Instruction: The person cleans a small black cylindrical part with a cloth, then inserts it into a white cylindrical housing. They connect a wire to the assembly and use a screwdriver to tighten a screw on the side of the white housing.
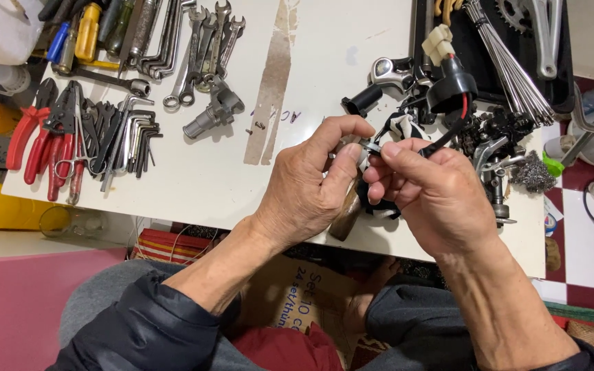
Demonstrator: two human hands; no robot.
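Both hands (372, 182) pinch small metal part (371, 147) between fingertips.

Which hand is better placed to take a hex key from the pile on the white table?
The left hand, probably. The hex keys lie on the left part of the white table, on its side. The right hand is farther away and pinches a small black part.

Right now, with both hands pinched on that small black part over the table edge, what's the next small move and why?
Probably keep the left hand steady as the anchor and let the right hand work the small black part a little. Both sets of fingertips meet on it, a black cable trails off behind, and it hangs over the white table edge, so a slip would drop it.
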